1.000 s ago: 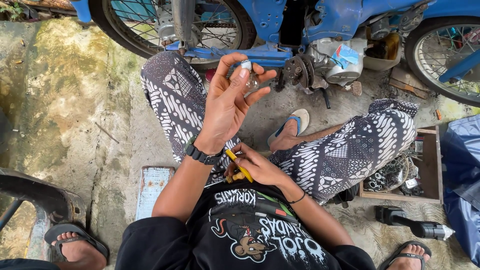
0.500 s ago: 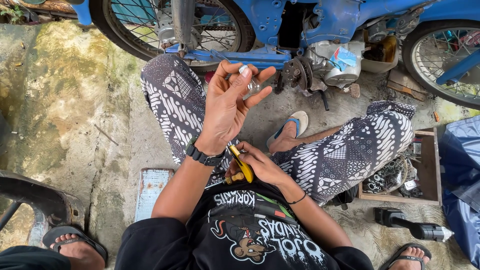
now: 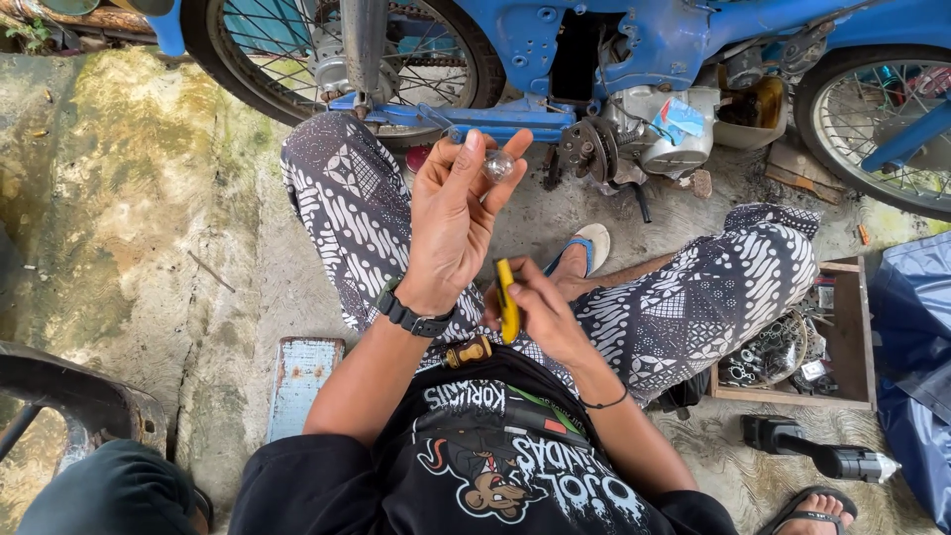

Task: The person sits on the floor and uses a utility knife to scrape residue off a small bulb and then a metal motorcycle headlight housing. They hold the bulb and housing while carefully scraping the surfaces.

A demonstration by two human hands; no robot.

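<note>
Ground: you sit on a stained concrete floor [image 3: 129,208], facing a blue motorbike [image 3: 634,50] that spans the top of the view.
Metal plate: a small pale-blue plate [image 3: 300,381] lies on the floor, left of your left forearm.
Left hand: your left hand [image 3: 454,223] is raised in front of the motorbike, its grip pinching a small clear glass bulb [image 3: 497,164] between the fingertips, just below the bike's frame.
Wrist: a black watch [image 3: 414,319] sits on that arm.
Right hand: your right hand [image 3: 540,312] rests over your lap, below the bulb, its grip closed around a yellow-handled tool [image 3: 507,302].
Sandal: a blue sandal [image 3: 586,248] lies below the motorbike's engine.
Wooden box: a box of metal parts [image 3: 792,342] sits right of your patterned knee, below the bike's rear wheel.
</note>
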